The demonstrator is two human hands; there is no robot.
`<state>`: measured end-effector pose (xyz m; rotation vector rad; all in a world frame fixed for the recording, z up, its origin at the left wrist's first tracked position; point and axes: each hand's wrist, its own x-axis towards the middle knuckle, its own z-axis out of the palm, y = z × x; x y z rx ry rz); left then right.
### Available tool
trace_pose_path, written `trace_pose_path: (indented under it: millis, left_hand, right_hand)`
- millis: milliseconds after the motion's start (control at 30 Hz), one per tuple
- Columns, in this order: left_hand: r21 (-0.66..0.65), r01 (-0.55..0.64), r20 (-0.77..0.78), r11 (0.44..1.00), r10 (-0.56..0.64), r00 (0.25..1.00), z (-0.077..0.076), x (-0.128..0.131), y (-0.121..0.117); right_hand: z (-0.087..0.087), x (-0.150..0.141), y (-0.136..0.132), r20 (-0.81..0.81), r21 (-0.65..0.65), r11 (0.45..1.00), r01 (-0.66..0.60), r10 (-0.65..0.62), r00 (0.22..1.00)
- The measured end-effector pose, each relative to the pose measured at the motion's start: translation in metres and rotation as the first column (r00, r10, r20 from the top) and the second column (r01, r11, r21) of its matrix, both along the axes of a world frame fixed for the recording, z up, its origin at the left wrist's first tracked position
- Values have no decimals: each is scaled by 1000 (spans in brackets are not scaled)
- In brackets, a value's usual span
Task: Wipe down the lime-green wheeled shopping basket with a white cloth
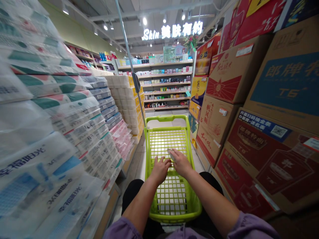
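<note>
The green basket cart [174, 218] sits between your knees [132, 193], probably to keep it steady and within reach; its long axis runs straight away from you, the far end pointing at the shelves [165, 108] beyond it. Over the cart's middle, your left hand [160, 170] has a slack grip, fingers apart and seemingly bare; your right hand [181, 163] is at a pale scrap [169, 152], though I can't make out whether that grip is clamped on it

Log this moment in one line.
left hand: over green basket | right hand: over basket, at small pale item, identity unclear | left side: wrapped packs | right side: cartons
</note>
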<state>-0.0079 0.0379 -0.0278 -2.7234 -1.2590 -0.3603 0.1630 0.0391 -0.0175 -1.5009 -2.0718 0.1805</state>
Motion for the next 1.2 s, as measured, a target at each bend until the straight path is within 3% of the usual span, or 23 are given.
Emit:
trace_pose_path:
  millis: [100, 267, 433, 733, 800, 900, 967, 1133, 1200]
  left_hand:
    - [9, -3, 3, 1000, 3, 1000, 0, 0, 0]
    - [17, 8, 23, 1000, -8, 1000, -2, 0, 0]
    - [27, 3, 15, 1000, -3, 1000, -3, 0, 0]
    - [26, -3, -2, 1000, 3, 1000, -1, 0, -1]
    - [24, 2, -2, 1000, -2, 1000, -1, 0, -1]
    - [15, 6, 2, 1000, -6, 1000, 0, -1, -1]
    - [12, 4, 10, 1000, -4, 1000, 1, 0, -1]
    - [33, 4, -1, 999, -4, 1000, 1, -1, -1]
    - [34, 4, -3, 999, -4, 1000, 0, -1, -1]
  right_hand:
    - [-1, 4, 4, -35, 37, 997, -69, 70, 997]
    - [-2, 5, 8, -44, 65, 985, 158, -156, 987]
    - [-3, 0, 4, -15, 106, 990, -89, 91, 996]
    - [-10, 2, 6, -78, 115, 973, -198, 208, 975]
    - [-12, 3, 8, -95, 136, 979, -148, 162, 982]
    - [-14, 4, 11, -127, 175, 983, 57, -35, 991]
    - [-14, 4, 11, -129, 181, 975, 127, -105, 986]
    - [-14, 0, 6, -82, 172, 978, -116, 132, 988]
    - [-13, -1, 6, -83, 180, 978, -105, 121, 989]
